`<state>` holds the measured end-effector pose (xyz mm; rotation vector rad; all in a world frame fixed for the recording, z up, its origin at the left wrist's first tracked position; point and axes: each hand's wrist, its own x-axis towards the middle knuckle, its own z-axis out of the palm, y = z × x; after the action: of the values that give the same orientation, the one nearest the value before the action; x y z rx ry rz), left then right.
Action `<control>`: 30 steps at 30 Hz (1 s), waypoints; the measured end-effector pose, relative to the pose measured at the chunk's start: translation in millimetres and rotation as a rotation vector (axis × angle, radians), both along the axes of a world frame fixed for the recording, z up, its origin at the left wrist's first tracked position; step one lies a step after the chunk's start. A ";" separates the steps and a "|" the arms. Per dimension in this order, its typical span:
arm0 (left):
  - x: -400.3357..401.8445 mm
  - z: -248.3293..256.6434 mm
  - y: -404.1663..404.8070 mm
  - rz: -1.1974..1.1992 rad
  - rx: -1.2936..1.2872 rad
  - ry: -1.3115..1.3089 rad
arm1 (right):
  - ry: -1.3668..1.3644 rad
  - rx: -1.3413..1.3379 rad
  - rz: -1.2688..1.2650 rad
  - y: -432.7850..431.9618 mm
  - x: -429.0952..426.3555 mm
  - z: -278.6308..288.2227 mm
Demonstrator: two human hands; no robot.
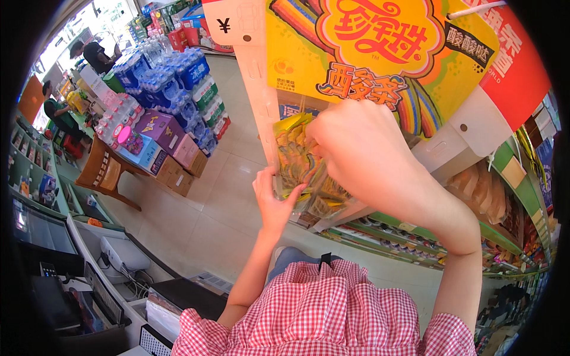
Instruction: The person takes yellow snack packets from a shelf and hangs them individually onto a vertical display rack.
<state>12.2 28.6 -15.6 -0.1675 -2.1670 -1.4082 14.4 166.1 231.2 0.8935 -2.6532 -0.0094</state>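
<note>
Before me stands a cardboard display rack (256, 89) topped by a yellow candy sign (307, 71) with rainbow strips printed on it. Yellow-green candy packets (291, 155) stand in a tight row in a clear container (320, 204) under the sign. My left hand (272, 193) grips the container's near left corner, thumb against the packets and fingers along the outer side. From the right, my right hand (360, 133) reaches over the row, its curled fingers pinching the packets' upper edges. The back of that hand hides part of the row and some fingertips.
Green-edged shelves (503, 155) with goods curve along the right. Shrink-wrapped water bottles (169, 75), cartons (162, 129) and a wooden chair (104, 171) stand left on the tiled floor (213, 191). A counter with a monitor (42, 229) lies lower left. Two people (62, 115) are farther off.
</note>
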 end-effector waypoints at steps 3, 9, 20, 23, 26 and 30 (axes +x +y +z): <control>-4.0 2.3 0.0 -0.022 -0.016 -0.028 | 0.021 -0.190 0.046 6.2 0.0 -5.9; -3.1 11.4 6.8 0.020 0.036 0.079 | 0.037 -0.321 0.063 8.2 -1.3 -6.8; 7.6 20.9 19.2 0.145 -0.013 0.251 | -0.001 -0.262 -0.042 5.1 0.9 -5.7; 12.6 22.0 24.1 0.176 -0.110 0.314 | -0.043 -0.336 -0.022 4.7 2.2 2.4; 22.0 15.6 31.2 0.170 -0.201 0.366 | 0.054 -0.378 0.018 2.0 0.0 7.8; 30.0 10.8 50.4 0.000 -0.328 0.283 | 0.118 -0.318 0.069 2.2 -4.2 11.7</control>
<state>42.3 78.9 -4.7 -0.4583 -2.1388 -0.9531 10.2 168.4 242.8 0.8477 -2.4220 0.3549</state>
